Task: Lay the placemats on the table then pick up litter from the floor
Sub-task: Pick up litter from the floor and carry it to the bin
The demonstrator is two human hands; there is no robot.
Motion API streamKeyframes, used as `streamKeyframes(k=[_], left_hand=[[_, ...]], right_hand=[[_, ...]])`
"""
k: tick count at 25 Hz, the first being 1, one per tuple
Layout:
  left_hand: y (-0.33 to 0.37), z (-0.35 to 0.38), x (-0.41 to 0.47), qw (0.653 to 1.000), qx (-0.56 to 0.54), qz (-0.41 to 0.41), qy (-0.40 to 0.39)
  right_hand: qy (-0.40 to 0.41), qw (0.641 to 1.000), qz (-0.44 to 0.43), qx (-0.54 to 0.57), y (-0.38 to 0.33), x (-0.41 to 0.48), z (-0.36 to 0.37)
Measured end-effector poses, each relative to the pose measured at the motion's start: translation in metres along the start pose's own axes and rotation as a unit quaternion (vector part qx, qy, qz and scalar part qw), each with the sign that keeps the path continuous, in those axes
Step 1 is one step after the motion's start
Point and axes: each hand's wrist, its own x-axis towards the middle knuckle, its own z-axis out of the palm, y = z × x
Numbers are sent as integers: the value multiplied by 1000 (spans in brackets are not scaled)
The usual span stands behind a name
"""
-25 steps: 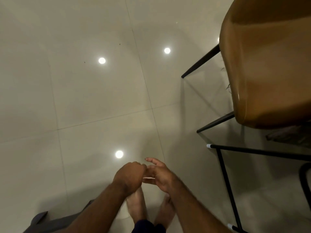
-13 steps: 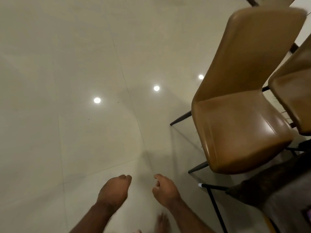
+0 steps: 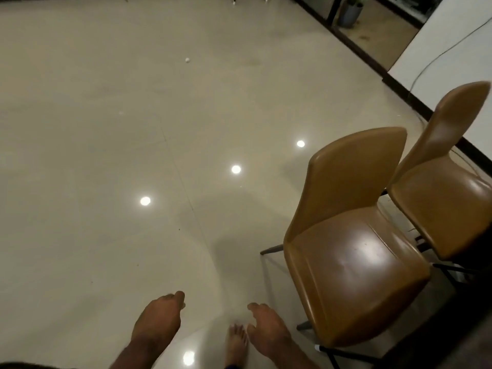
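Note:
A small white crumpled bit of litter (image 3: 187,59) lies far ahead on the glossy beige tile floor (image 3: 93,155). My left hand (image 3: 159,316) hangs low at the bottom of the view, seen from the back, with its fingers curled into a loose fist; whatever is inside is hidden. About a hand's width to its right, my right hand (image 3: 267,327) is relaxed, fingers slightly apart and empty. Both hands are far from the litter. No placemats are in view.
Two tan leather chairs on thin black legs stand at the right, the nearer one (image 3: 354,262) close to my right hand and the other (image 3: 447,198) behind it. A white wall with dark skirting (image 3: 452,49) runs behind them, with a potted plant (image 3: 350,12) beyond. My bare foot (image 3: 237,340) is between my hands.
My hands were touching a second ago and have since drawn apart. The view has lifted from the floor at my feet, so the far floor and the litter now show.

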Motion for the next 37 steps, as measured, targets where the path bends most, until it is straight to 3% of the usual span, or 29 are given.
streamKeyframes(k=[4,11,19,31,37], left_hand=[[2,-76,31,999,9,32,12],[-16,-229,145,997,59,58,-1],[-2,-371,291,981,116,156,13],[170,-477,481,928,208,310,16],[308,-515,557,899,214,382,18]], right_hand=[[-9,1000,9,9,-24,-3,-57],[94,995,27,38,-101,50,-167],[182,974,79,113,-175,146,-293],[239,935,179,192,-124,243,-473],[268,906,223,241,-75,272,-542]])
